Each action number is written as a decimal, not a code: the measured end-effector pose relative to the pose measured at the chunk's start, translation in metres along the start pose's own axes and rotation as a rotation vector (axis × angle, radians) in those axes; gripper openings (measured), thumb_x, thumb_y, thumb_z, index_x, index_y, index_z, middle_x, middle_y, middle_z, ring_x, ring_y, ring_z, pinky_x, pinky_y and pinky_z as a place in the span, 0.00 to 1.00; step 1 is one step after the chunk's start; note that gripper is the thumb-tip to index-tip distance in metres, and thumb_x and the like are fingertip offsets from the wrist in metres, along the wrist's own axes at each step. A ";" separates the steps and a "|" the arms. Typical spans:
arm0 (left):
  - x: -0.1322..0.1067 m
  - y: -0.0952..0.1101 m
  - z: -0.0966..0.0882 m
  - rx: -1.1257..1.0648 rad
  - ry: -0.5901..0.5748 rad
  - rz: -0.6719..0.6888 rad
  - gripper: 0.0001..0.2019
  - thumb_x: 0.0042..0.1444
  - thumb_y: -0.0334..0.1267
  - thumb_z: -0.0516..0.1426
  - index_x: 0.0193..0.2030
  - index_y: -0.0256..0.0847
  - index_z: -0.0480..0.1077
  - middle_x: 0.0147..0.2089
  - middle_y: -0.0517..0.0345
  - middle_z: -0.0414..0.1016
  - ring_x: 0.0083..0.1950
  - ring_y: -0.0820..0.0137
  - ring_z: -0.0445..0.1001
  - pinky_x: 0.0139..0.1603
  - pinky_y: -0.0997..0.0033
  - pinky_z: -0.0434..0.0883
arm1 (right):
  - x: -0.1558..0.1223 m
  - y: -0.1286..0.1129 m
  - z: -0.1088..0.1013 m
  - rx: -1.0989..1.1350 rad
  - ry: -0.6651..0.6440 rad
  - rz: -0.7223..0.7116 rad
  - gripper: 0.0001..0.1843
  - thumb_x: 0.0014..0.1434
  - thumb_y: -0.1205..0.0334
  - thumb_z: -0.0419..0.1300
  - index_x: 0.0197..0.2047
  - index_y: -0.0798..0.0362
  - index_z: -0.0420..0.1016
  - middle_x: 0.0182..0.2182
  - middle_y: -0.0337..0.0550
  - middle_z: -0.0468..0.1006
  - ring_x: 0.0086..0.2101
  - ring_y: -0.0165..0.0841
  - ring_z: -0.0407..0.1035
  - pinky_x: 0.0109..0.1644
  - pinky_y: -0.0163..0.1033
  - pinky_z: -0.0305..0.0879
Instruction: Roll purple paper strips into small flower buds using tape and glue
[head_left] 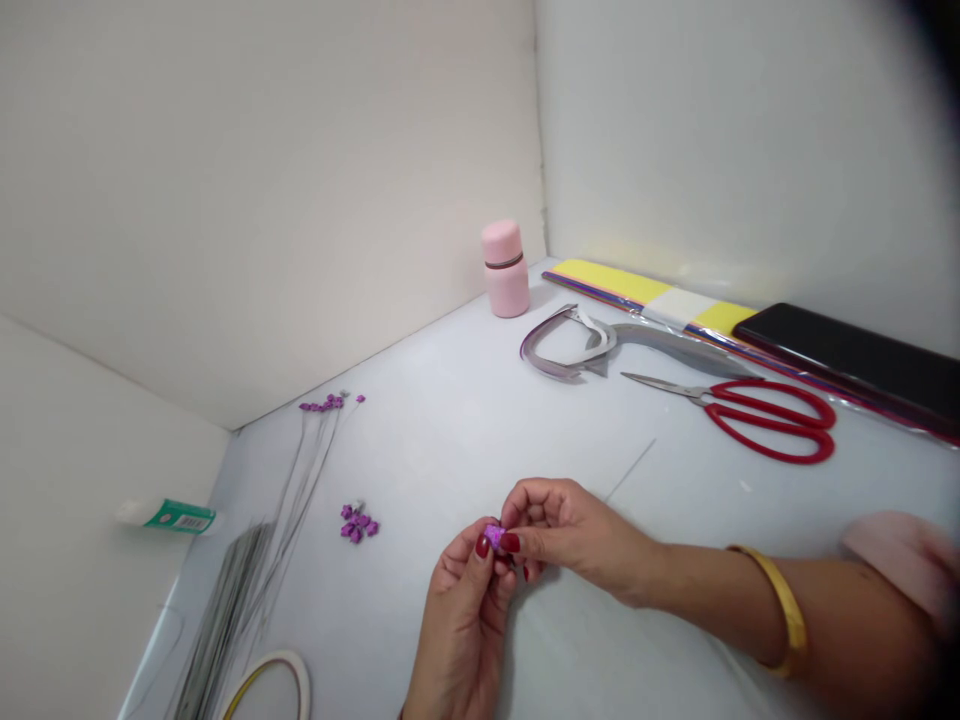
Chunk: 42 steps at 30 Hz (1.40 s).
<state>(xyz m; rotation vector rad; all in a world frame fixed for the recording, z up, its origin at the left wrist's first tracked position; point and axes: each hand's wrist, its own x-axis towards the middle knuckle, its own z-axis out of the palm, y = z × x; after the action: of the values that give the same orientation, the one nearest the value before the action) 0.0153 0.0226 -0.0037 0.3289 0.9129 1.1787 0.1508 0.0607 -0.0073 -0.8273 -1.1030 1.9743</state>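
Near the front of the table, my left hand [469, 600] and my right hand [566, 535] meet around a small purple paper piece [494, 537]. Thumbs and fingertips of both hands pinch it, and they hide its exact shape. A thin wire [631, 468] shows beyond the back of my right hand; whether it is held or lies on the table I cannot tell. To the left of my hands is a small heap of purple paper stars [358, 525]. Farther back lie thin wires with purple stars on their ends [322, 405].
Red-handled scissors [772, 415], curled paper strips [570, 345], a pack of coloured paper [637, 285] and a black phone [855, 360] lie at the right. A pink bottle [507, 270] stands by the wall. At left are grey wires [225, 610], a tape roll [302, 685] and a green-and-white tube [176, 516].
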 end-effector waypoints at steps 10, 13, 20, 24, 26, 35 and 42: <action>-0.001 -0.001 -0.001 0.004 -0.013 0.019 0.03 0.50 0.28 0.58 0.33 0.32 0.74 0.28 0.55 0.75 0.27 0.80 0.72 0.29 0.85 0.71 | 0.001 -0.002 -0.001 -0.007 -0.011 0.026 0.15 0.46 0.54 0.64 0.29 0.56 0.67 0.19 0.35 0.71 0.19 0.24 0.63 0.25 0.30 0.57; -0.001 -0.001 -0.001 -0.026 0.014 0.018 0.03 0.50 0.28 0.59 0.33 0.32 0.74 0.29 0.56 0.75 0.28 0.80 0.72 0.29 0.86 0.71 | 0.001 -0.002 -0.003 -0.010 -0.020 0.029 0.14 0.46 0.55 0.64 0.30 0.56 0.68 0.20 0.35 0.71 0.19 0.23 0.62 0.24 0.30 0.56; -0.001 0.001 0.005 0.002 -0.039 -0.024 0.03 0.51 0.29 0.58 0.31 0.31 0.73 0.26 0.56 0.74 0.25 0.81 0.70 0.27 0.86 0.70 | 0.001 -0.002 -0.002 -0.005 -0.008 0.033 0.14 0.45 0.57 0.65 0.28 0.57 0.67 0.18 0.34 0.70 0.19 0.23 0.61 0.24 0.30 0.57; -0.002 0.000 0.005 0.025 -0.036 0.028 0.03 0.51 0.28 0.58 0.32 0.32 0.73 0.27 0.55 0.75 0.27 0.78 0.72 0.30 0.82 0.70 | 0.000 -0.004 -0.001 -0.008 -0.013 0.031 0.13 0.47 0.58 0.64 0.28 0.57 0.68 0.19 0.36 0.72 0.19 0.23 0.62 0.24 0.29 0.56; -0.002 -0.001 0.003 0.030 -0.045 0.079 0.03 0.52 0.28 0.57 0.32 0.33 0.73 0.28 0.55 0.76 0.28 0.77 0.72 0.32 0.79 0.71 | -0.001 -0.005 -0.001 -0.009 -0.018 0.030 0.12 0.48 0.58 0.63 0.29 0.57 0.69 0.19 0.36 0.72 0.19 0.23 0.62 0.24 0.29 0.56; 0.001 -0.006 0.000 -0.096 0.043 0.083 0.04 0.50 0.28 0.59 0.34 0.35 0.73 0.32 0.54 0.76 0.31 0.76 0.74 0.35 0.78 0.72 | -0.001 -0.002 -0.002 -0.035 -0.024 0.009 0.10 0.47 0.61 0.64 0.32 0.58 0.72 0.19 0.34 0.70 0.20 0.22 0.62 0.25 0.29 0.57; -0.001 -0.004 0.004 -0.066 -0.006 0.066 0.03 0.52 0.29 0.57 0.33 0.34 0.73 0.29 0.55 0.76 0.30 0.76 0.73 0.35 0.76 0.71 | -0.004 0.002 0.001 -0.017 -0.008 -0.058 0.03 0.50 0.69 0.60 0.31 0.56 0.73 0.22 0.35 0.70 0.25 0.24 0.64 0.32 0.32 0.62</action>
<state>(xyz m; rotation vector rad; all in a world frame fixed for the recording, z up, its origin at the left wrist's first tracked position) 0.0205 0.0210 -0.0034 0.3112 0.8609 1.2652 0.1515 0.0564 -0.0078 -0.7891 -1.1372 1.9244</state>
